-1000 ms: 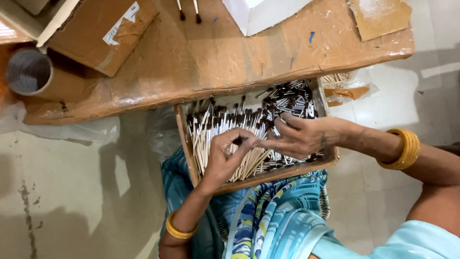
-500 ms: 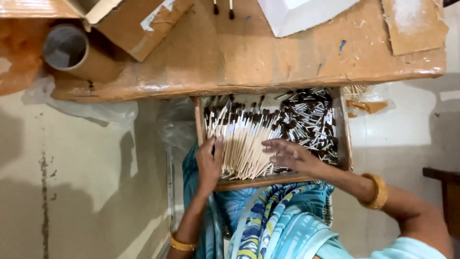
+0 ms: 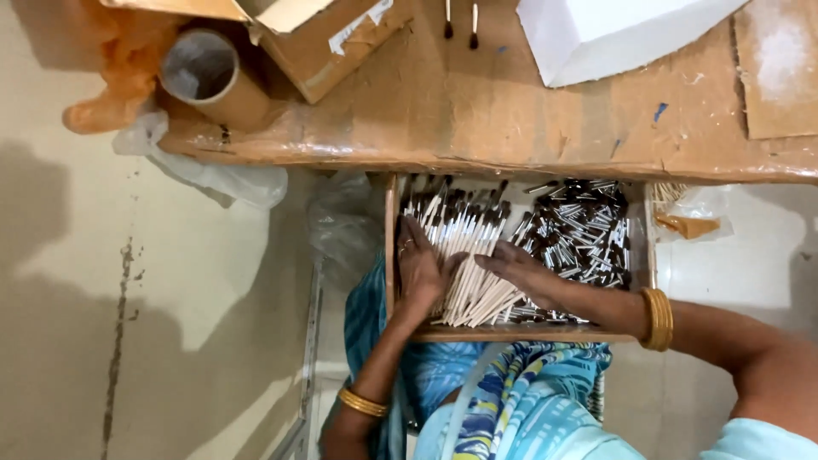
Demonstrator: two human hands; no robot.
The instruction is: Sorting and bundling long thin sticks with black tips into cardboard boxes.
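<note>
Head view: pale sticks with dark tips (image 3: pixel 464 255) are seen heaped in a wooden tray (image 3: pixel 390 247) under the worktop (image 3: pixel 477 111) edge. Left hand (image 3: pixel 419 271) and right hand (image 3: pixel 524 273) are laid flat, fingers unclenched, on the heap.

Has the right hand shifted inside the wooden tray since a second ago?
Yes. The right hand has slid from the tray's middle toward its near edge, now lying flat on the pale sticks.

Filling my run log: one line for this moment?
left hand: flat on pale sticks | right hand: on same pile | wooden tray: on lap | dark pieces: tray's right
</note>
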